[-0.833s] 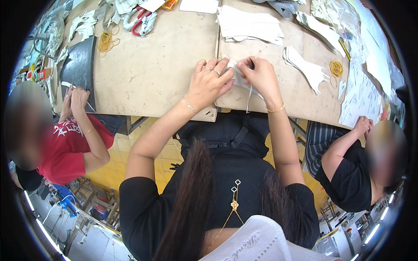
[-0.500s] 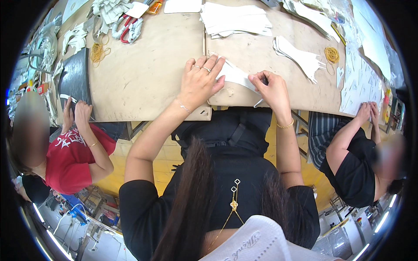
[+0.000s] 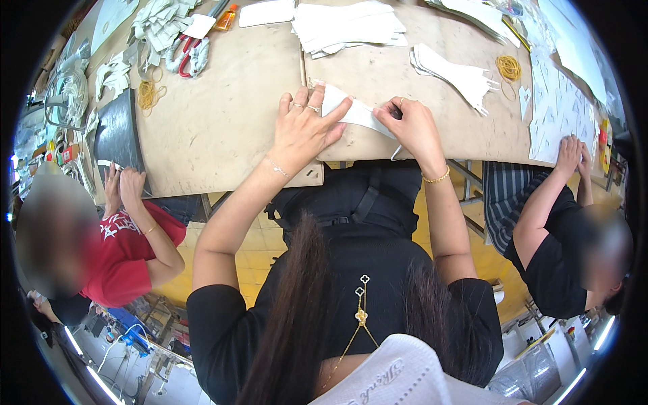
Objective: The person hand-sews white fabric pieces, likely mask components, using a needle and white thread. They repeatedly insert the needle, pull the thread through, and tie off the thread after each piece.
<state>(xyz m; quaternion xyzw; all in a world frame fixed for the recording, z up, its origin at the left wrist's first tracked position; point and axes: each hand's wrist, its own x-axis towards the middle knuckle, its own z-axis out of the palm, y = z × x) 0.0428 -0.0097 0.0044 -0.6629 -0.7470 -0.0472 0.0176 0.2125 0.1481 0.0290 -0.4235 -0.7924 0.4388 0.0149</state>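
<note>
We have one white curved piece [image 3: 361, 116] lying on the tan tabletop [image 3: 223, 118], near the edge closest to us and between our two hands. Our left hand [image 3: 305, 127] rests palm down at the piece's left end, fingers apart and thumb spread, holding it flat without pinching it. Our right hand [image 3: 413, 127] has thumb and forefinger drawn together at the piece's right end, seemingly clamped on a narrow white strip [image 3: 396, 152], though our own fingers hide the exact contact. The strip's tail hangs loose below that hand, at the table edge, so we judge this piece to be partway through, with some length not yet dealt with. How much of the edge is done we cannot tell. Beyond our hands, a fanned bundle of white pieces [image 3: 451, 73] and a larger white stack [image 3: 347, 28] lie untouched; whether either is finished or waiting, the view does not show. Yellow rubber bands [image 3: 508, 68] sit to the right of the bundle, and red-handled scissors [image 3: 183, 59] lie well apart from our left hand.
</note>
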